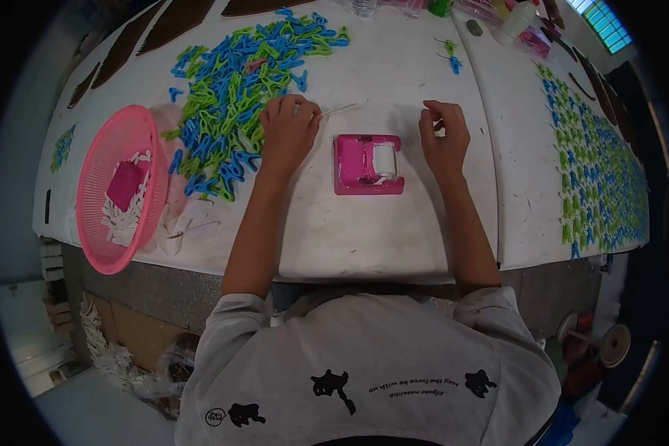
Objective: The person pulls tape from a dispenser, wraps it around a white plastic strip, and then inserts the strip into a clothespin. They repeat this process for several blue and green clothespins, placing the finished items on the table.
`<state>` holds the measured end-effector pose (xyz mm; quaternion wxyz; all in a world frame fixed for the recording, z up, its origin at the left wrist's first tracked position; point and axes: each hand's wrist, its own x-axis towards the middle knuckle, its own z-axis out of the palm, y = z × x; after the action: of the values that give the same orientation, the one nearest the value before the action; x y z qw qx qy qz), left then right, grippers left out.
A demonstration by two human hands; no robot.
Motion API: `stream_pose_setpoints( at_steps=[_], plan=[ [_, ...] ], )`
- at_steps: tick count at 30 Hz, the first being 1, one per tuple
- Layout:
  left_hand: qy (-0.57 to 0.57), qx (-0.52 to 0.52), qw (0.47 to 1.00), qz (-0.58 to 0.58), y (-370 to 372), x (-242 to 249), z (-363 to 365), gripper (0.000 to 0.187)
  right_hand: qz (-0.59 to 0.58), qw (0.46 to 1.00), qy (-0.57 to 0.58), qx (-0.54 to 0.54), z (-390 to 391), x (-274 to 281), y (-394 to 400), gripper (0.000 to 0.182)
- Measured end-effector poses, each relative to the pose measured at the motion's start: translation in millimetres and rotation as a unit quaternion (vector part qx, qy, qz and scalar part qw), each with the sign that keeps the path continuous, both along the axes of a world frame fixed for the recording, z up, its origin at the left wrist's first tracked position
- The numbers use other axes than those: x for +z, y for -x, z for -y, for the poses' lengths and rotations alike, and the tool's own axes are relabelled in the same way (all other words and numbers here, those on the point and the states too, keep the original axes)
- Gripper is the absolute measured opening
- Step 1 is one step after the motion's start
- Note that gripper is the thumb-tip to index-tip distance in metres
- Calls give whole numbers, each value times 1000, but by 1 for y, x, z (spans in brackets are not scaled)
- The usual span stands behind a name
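Note:
On the white table, a heap of blue and green clothespins (238, 89) lies beside my left hand (288, 132). My left fingers are bent at the heap's right edge, and a thin whitish strip (340, 109) sticks out from near their tips; the fingertips themselves are hidden. My right hand (446, 137) is raised on the other side, its fingers curled, and whether anything is between them is too small to make out. Between my two forearms sits a pink holder (368, 186) with a white roll (384, 160) in it.
A pink basket (89, 186) with white pieces and a pink block stands at the left. Rows of blue and green clothespins (591, 171) cover the right table. A few clothespins (453, 59) lie beyond my right hand. Bottles (516, 22) stand at the back right.

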<state>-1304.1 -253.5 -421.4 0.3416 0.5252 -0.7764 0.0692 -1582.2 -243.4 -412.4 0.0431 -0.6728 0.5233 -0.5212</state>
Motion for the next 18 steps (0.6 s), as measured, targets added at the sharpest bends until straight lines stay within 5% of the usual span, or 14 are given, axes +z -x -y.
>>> stream_pose_setpoints(
  at_steps=[6, 13, 18],
  plan=[
    [-33, -189, 973, -129, 8, 21, -13, 12, -108, 986, 84, 92, -23, 38, -21, 32],
    [11, -297, 942, -154, 40, 34, -35, 17, -179, 963, -22, 199, -30, 35, -19, 21],
    [46, -283, 916, -279, 51, 35, -47, 22, -46, 977, -49, 203, -39, 48, -23, 15]
  ],
)
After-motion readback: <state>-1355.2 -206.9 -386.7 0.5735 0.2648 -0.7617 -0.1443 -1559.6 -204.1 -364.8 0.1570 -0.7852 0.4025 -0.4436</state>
